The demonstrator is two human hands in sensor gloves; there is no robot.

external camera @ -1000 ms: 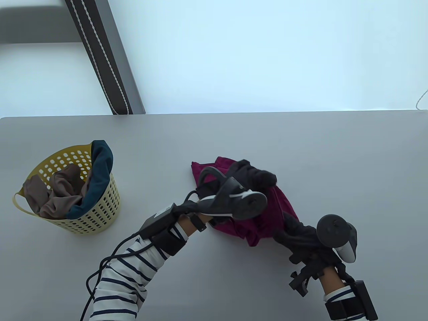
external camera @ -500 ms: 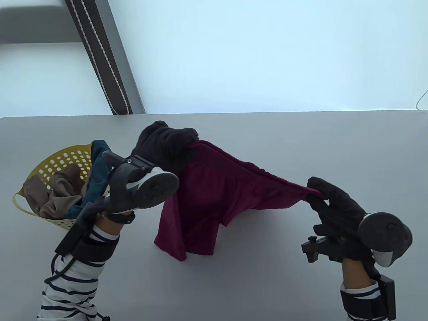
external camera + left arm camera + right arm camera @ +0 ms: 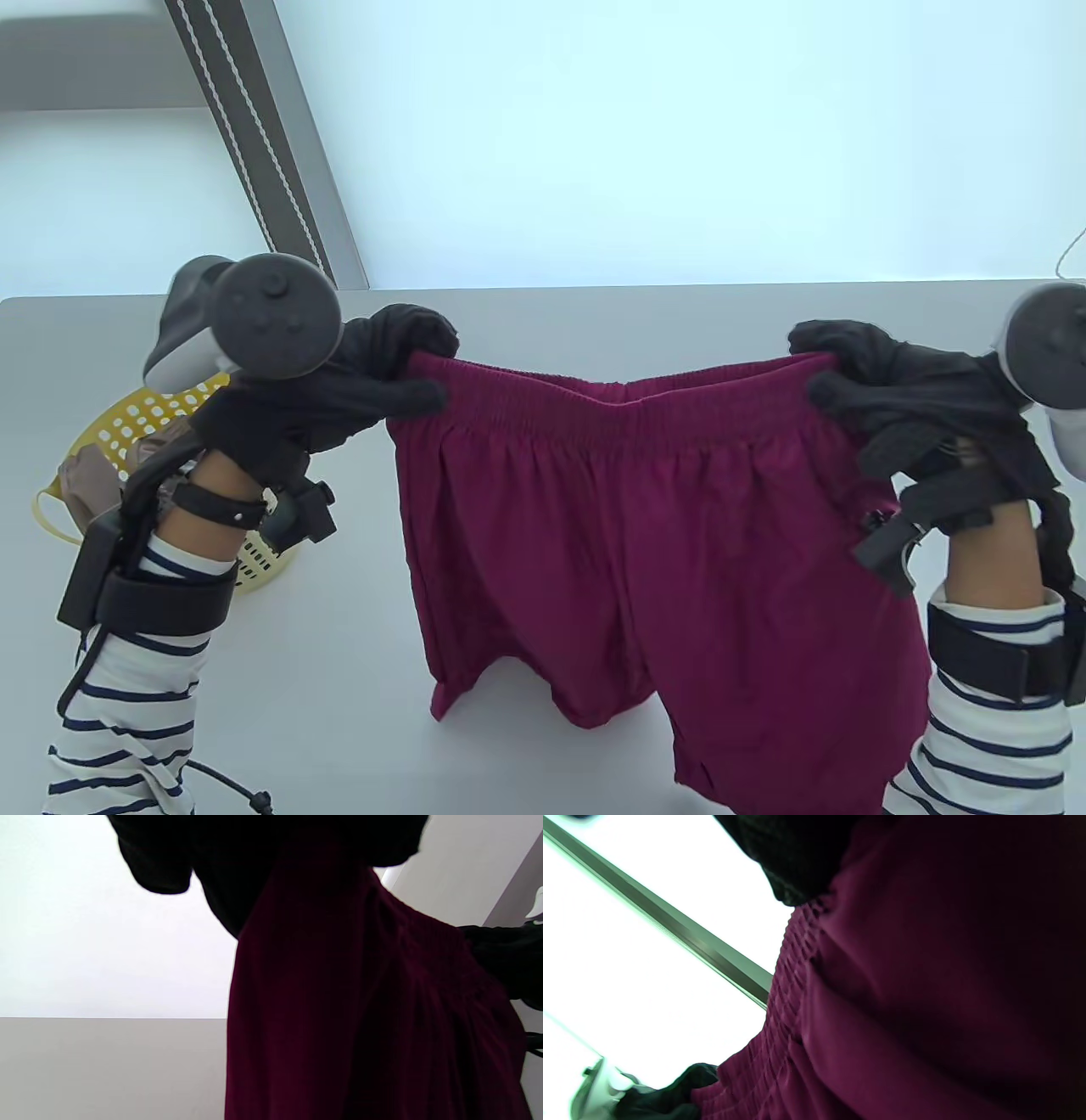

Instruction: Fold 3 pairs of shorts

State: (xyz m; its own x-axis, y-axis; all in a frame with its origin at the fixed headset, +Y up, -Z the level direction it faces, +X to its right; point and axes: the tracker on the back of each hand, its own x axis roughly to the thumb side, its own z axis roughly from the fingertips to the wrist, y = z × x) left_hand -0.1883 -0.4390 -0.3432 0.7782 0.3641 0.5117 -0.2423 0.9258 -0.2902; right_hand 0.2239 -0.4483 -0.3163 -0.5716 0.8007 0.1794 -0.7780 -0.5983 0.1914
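A pair of maroon shorts (image 3: 628, 543) hangs spread out in the air above the table, waistband up and both legs dangling. My left hand (image 3: 407, 373) pinches the waistband's left end, and my right hand (image 3: 827, 373) pinches its right end. The left wrist view shows the maroon shorts (image 3: 360, 1005) hanging under dark gloved fingers (image 3: 237, 870). In the right wrist view the elastic waistband of the maroon shorts (image 3: 925, 993) runs across to my left hand (image 3: 670, 1090). More shorts, brown ones (image 3: 89, 480) among them, lie in a yellow basket (image 3: 119, 420) partly hidden behind my left hand.
The grey table (image 3: 594, 327) stretches from the far edge down to the front. The yellow basket stands at its left side. A dark strap with white stitching (image 3: 254, 136) hangs behind the table, upper left.
Both hands rose and moved apart, stretching the shorts from a bunched heap on the table into a flat, hanging spread. The left hand swung left, in front of the basket.
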